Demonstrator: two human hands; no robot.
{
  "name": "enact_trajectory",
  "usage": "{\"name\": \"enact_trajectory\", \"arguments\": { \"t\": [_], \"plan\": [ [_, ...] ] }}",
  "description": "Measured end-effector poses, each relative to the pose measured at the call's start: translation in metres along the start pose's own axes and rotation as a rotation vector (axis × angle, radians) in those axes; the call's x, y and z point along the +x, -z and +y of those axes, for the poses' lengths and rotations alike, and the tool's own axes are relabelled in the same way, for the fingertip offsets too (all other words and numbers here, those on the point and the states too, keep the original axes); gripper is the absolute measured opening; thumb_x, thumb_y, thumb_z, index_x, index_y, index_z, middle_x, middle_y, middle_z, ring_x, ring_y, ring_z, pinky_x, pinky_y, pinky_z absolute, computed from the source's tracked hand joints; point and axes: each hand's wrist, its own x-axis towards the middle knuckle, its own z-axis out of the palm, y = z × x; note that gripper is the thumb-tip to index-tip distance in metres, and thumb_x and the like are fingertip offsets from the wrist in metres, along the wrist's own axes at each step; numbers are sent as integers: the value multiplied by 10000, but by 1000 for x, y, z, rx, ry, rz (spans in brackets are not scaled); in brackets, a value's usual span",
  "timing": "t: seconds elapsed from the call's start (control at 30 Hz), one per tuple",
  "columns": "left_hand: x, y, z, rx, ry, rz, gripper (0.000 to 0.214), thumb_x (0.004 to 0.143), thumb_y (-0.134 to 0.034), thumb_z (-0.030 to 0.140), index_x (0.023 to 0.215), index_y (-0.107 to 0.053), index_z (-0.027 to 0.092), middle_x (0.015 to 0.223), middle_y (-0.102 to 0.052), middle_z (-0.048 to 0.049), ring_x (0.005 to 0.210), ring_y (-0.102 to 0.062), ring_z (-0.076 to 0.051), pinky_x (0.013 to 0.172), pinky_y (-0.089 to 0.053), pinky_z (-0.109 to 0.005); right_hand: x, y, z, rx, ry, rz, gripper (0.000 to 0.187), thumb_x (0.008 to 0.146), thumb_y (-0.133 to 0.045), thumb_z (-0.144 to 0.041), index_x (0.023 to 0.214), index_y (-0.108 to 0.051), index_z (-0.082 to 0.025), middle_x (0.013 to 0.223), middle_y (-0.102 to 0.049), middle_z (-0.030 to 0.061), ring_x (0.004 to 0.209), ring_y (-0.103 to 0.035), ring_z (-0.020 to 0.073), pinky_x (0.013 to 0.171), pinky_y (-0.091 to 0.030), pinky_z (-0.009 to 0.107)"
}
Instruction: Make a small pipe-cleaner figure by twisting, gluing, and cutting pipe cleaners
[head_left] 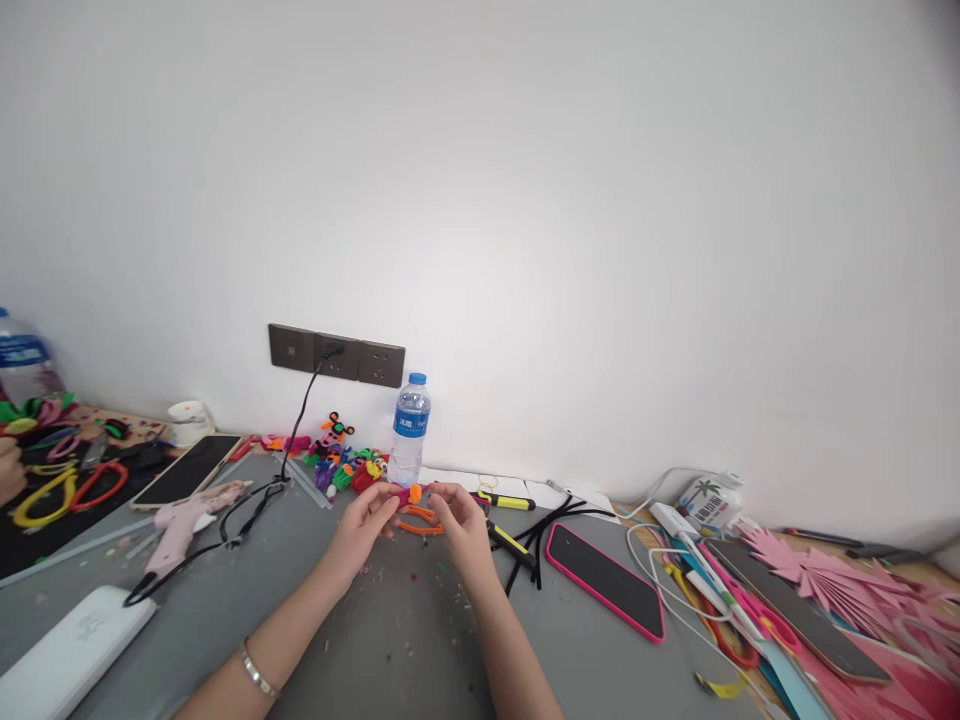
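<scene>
Above the middle of the grey mat, my left hand pinches a small fuzzy magenta-and-orange pipe-cleaner piece between thumb and fingers. From the other side, my right hand is closed with its fingertips at the piece's right end, where a bit of magenta shows. Orange curved strips lie just under the hands; their kind is unclear. Behind the left hand stand several colourful pipe-cleaner figures. Black pipe cleaners and two yellow-and-black cutters lie right of my right hand.
A water bottle stands by the wall. Left are a pink glue gun with a cord, a phone and a white box. A pink-edged phone, scissors and pink paper lie right. Another person's hand shows far left.
</scene>
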Motion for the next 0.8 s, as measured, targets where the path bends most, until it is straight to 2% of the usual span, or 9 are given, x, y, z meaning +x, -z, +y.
{"name": "enact_trajectory", "arguments": {
  "t": [0.2,0.37,0.8],
  "plan": [
    [1,2,-3,-1,-28,1,379,767,-593,524,935,-645,188,722,-606,-15,701,-586,-180,568,-471,-237,-1,-2,2,-81,51,-112,302,742,-692,-374,978,-637,-193,826,-607,14,558,-487,107,513,-405,233],
    [2,2,-6,-19,-23,-11,362,774,-602,515,935,-645,194,742,-606,-14,708,-564,-172,579,-459,-231,-2,-3,1,-201,99,-102,216,750,-676,-313,929,-640,-197,881,-617,29,610,-504,122,542,-405,240],
    [4,2,-9,-37,-31,-23,376,767,-615,516,941,-662,186,667,-562,3,656,-545,-160,565,-449,-229,-3,-3,0,-234,98,-136,150,757,-647,-287,872,-598,-205,871,-616,20,622,-498,132,576,-406,254]
  ]
}}
